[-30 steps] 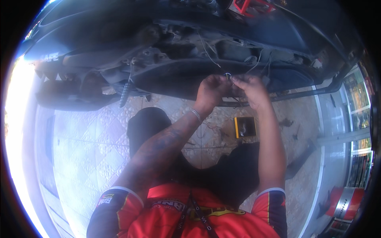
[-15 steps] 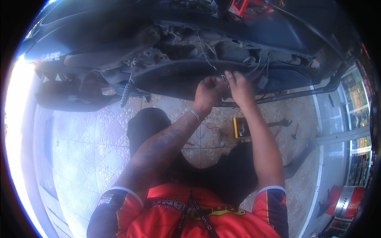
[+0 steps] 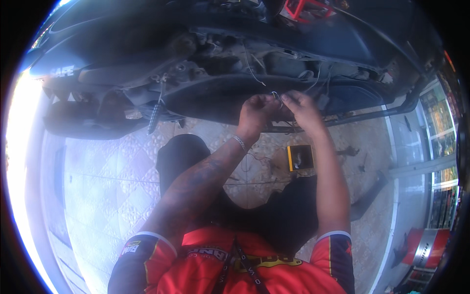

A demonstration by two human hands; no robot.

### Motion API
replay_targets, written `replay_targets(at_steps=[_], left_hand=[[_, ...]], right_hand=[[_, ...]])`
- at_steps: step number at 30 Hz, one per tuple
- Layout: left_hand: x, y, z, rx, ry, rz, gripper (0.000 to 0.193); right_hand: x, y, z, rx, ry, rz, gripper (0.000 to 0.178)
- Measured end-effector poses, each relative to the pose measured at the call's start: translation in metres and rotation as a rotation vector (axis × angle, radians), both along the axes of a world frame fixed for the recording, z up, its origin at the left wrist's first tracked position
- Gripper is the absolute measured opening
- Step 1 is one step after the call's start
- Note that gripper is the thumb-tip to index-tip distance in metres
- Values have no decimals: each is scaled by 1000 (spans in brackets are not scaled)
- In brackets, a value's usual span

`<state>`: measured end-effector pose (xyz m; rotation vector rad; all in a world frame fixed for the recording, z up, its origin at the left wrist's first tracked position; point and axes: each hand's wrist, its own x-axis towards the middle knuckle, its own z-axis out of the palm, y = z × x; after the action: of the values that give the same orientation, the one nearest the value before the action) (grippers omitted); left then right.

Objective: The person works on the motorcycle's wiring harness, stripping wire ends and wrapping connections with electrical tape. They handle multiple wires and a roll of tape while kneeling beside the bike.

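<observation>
In front of the open side of a dark scooter (image 3: 205, 95), my two hands meet at a short, thin pale wire (image 3: 275, 95). It bends in a small loop above the fingertips. My left hand (image 3: 256, 113) has its fingers curled in a pinch at the wire's left side. Thumb and fingers of my right hand (image 3: 304, 110) close on its other side. Just above, a loose wire (image 3: 251, 66) hangs from the scooter with its bare-looking tip near my hands. Where the held wire leads is hidden by my fingers.
More wires (image 3: 320, 77) dangle from the scooter's opening at right. A coil spring (image 3: 154, 117) hangs at left. On the tiled floor (image 3: 117, 181) lies a black and yellow box (image 3: 300, 158) beside my right forearm. A red tray (image 3: 307, 10) rests on the scooter. Glass shelving (image 3: 443, 127) stands at right.
My right hand has shifted slightly right and down, its fingers now bent more, and the pale loop shows more plainly between the hands. My left hand has barely moved.
</observation>
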<state>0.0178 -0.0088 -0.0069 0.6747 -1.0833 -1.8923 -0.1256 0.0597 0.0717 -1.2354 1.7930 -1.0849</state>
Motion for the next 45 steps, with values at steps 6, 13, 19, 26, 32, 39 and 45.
replay_targets(at_steps=[6, 13, 19, 26, 32, 39, 45], left_hand=[[1, -1, -2, 6, 2, -8, 22], [0, -1, 1, 39, 4, 18, 17], [-3, -3, 2, 17, -15, 77, 15], [-4, -4, -5, -60, -45, 80, 27], [-4, -3, -5, -113, -178, 23, 31], [3, 3, 10, -88, -186, -30, 21], [4, -1, 9, -82, -174, -21, 13]], right_hand=[[-8, 0, -13, -3, -371, -25, 18], [6, 1, -20, -159, 295, 9, 26], [2, -8, -22, -305, 712, -83, 31], [-8, -10, -24, -306, 905, -161, 26], [-1, -9, -18, -351, 1035, -148, 19], [9, -6, -9, -355, 979, -125, 15], [8, -6, -6, -449, 1016, -60, 14]])
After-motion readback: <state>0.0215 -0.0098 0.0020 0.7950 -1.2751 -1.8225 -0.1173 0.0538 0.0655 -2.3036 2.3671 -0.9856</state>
